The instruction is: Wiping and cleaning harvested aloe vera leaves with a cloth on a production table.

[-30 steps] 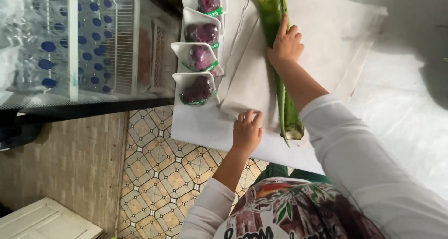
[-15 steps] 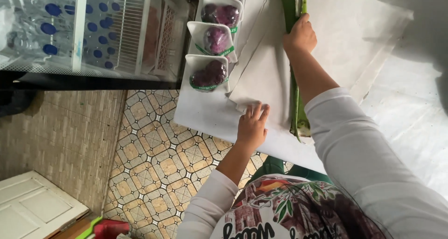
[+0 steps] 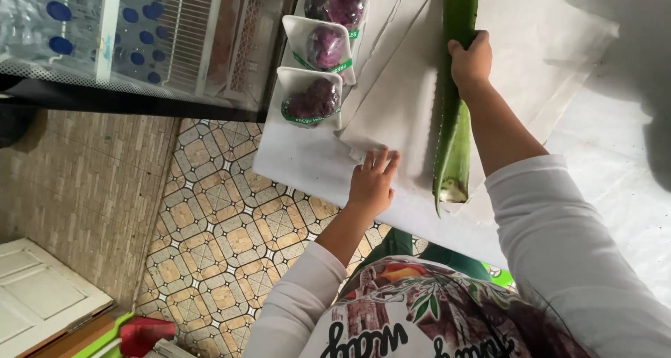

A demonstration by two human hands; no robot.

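Two hands: right hand [image 3: 470, 61] clasped around long green aloe leaf [image 3: 454, 134], left hand [image 3: 372, 183] flat, open on white paper [image 3: 398, 106].

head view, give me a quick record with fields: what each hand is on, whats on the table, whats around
left hand: left hand flat on the white paper, fingers spread
right hand: right hand gripping the long green aloe leaf
leaf: lies on the paper, cut end toward the person
table: white table at its edge
beside paper: three white trays of purple produce, wrapped in film
floor: patterned tiles
far left: wire rack
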